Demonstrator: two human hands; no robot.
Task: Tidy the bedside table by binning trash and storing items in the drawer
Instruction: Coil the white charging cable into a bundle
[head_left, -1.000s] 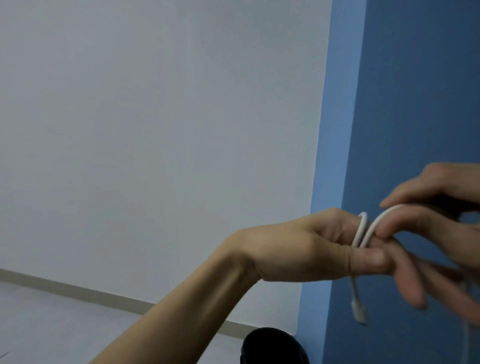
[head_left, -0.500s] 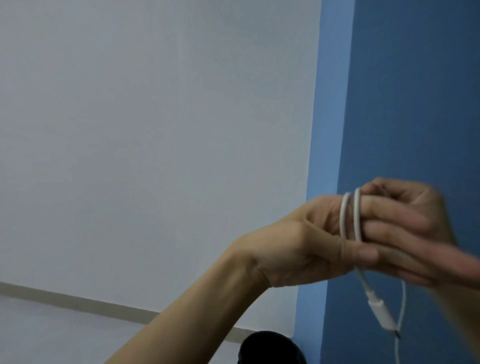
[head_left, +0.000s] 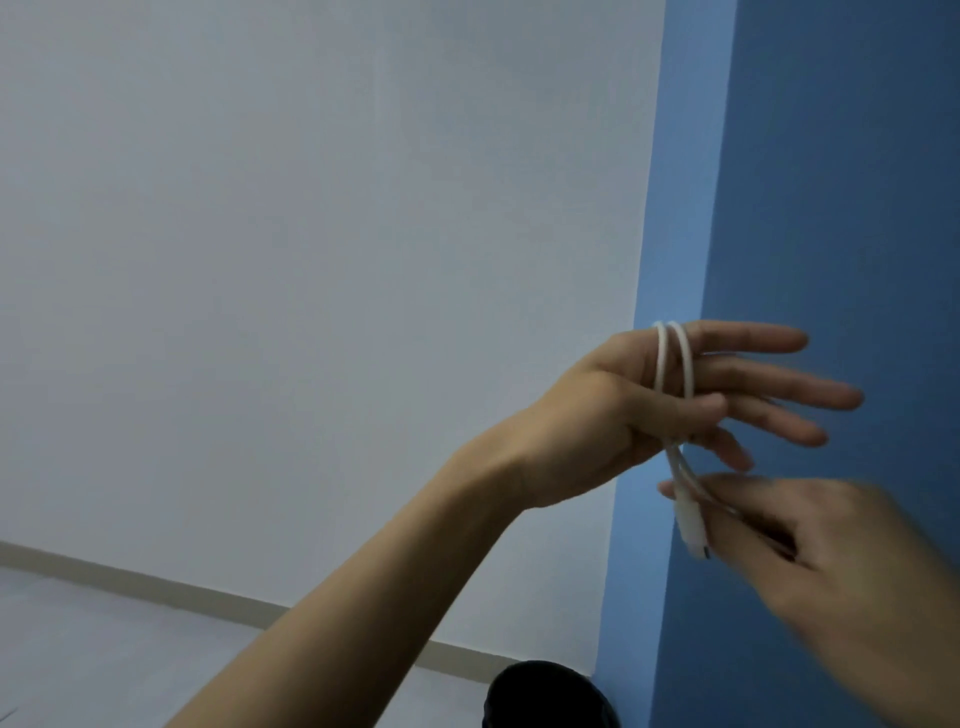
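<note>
A white charging cable (head_left: 674, 364) is wound in two loops around the fingers of my left hand (head_left: 639, 410), which is raised in front of the wall with fingers stretched to the right and the thumb pressing the loops. Below it, my right hand (head_left: 810, 561), blurred, pinches the cable's free end near its white plug (head_left: 693, 530). The bedside table, the drawer and the bin are out of sight.
A white wall (head_left: 311, 260) fills the left, a blue wall (head_left: 831, 156) the right, meeting at a corner. A pale skirting board (head_left: 130, 582) runs along the grey floor. A round black object (head_left: 545, 696) sits at the bottom edge near the corner.
My right hand has dropped from on top of my left fingers to below them, taking the plug end. My left fingers have straightened, with two loops around them.
</note>
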